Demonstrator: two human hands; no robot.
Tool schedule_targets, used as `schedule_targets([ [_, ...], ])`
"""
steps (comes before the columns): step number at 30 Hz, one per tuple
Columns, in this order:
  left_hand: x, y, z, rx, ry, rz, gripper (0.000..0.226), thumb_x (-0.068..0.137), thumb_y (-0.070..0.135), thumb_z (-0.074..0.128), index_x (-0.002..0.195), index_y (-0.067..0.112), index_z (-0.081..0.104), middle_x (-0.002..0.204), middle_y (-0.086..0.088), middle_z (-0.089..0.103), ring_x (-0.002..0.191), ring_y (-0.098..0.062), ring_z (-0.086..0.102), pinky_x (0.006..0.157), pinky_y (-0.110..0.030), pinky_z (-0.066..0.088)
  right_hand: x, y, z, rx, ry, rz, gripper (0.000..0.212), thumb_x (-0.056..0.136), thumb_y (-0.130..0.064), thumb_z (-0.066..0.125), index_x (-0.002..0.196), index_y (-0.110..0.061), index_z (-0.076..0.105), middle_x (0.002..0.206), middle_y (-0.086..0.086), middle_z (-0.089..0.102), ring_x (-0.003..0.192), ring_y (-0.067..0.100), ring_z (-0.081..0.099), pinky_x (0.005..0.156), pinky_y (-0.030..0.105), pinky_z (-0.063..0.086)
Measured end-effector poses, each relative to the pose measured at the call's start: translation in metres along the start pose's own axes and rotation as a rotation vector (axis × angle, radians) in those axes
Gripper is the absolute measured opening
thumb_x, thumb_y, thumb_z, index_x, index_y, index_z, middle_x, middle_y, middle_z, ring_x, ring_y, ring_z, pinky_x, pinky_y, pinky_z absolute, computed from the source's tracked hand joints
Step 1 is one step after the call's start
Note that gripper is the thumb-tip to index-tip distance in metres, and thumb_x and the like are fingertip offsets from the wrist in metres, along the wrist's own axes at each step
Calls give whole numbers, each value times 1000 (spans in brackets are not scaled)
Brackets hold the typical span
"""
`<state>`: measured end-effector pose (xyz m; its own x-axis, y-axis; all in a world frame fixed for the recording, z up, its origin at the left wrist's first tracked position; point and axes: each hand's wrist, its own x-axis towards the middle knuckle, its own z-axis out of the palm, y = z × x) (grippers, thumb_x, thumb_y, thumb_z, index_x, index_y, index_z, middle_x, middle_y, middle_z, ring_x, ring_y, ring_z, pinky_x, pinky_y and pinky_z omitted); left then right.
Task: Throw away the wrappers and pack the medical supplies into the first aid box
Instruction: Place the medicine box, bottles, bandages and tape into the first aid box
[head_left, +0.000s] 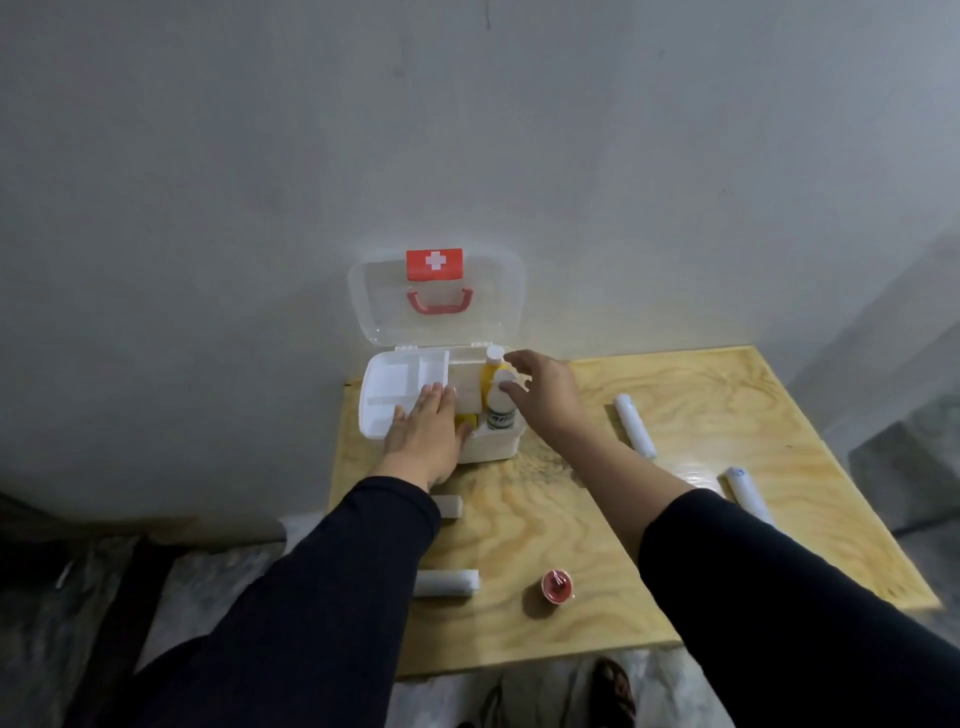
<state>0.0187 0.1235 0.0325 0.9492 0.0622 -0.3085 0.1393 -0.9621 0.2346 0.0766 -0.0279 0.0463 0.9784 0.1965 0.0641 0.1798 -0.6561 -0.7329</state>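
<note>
The white first aid box stands open at the table's far left, its clear lid up against the wall. A white tray sits in its left half. My left hand lies flat on the tray's near right corner and the box's front. A yellow bottle and a white bottle stand in the right half. My right hand hovers by the bottles, fingers spread, fingertips touching the white bottle's top. White bandage rolls lie on the table.
A small red tape roll sits near the front edge of the wooden table. A grey wall rises right behind the box. Floor and a sandalled foot show below the table's front edge.
</note>
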Motion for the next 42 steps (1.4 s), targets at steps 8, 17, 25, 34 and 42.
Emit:
schedule_targets([
  [8,9,54,-55,74,193,152,43,99,29,40,140,17,48,145,-3,49,131,-26,46,102,-41,40,-16,32,-66,-229,-171,170,37,86,-22,66,121,-11,61,123,12,65,114,26,60,93,30,45],
  [17,19,157,-17,-43,-139,323,33,95,32,46,122,22,62,121,-3,65,103,-25,62,84,-36,51,-54,123,-142,-446,-266,426,42,88,-26,59,129,-16,55,133,7,58,123,24,53,101,33,46],
  [25,37,200,26,-42,-272,264,28,96,25,39,103,17,65,85,-3,60,66,-20,54,57,-28,39,-82,199,-151,-443,-215,536,28,92,-24,51,117,-22,63,122,10,52,109,31,57,90,35,48],
  [34,59,195,31,-97,-243,184,26,92,29,41,100,22,64,95,-2,69,81,-26,66,69,-35,51,-26,194,-134,-326,-152,394,24,90,-20,55,108,-16,71,119,12,53,104,31,59,84,30,47],
  [42,67,178,38,-180,-190,70,25,93,34,45,90,21,66,90,-3,69,82,-25,63,76,-41,54,21,167,-87,-503,-231,307,49,88,-50,47,100,-6,67,125,9,48,106,30,54,69,33,44],
])
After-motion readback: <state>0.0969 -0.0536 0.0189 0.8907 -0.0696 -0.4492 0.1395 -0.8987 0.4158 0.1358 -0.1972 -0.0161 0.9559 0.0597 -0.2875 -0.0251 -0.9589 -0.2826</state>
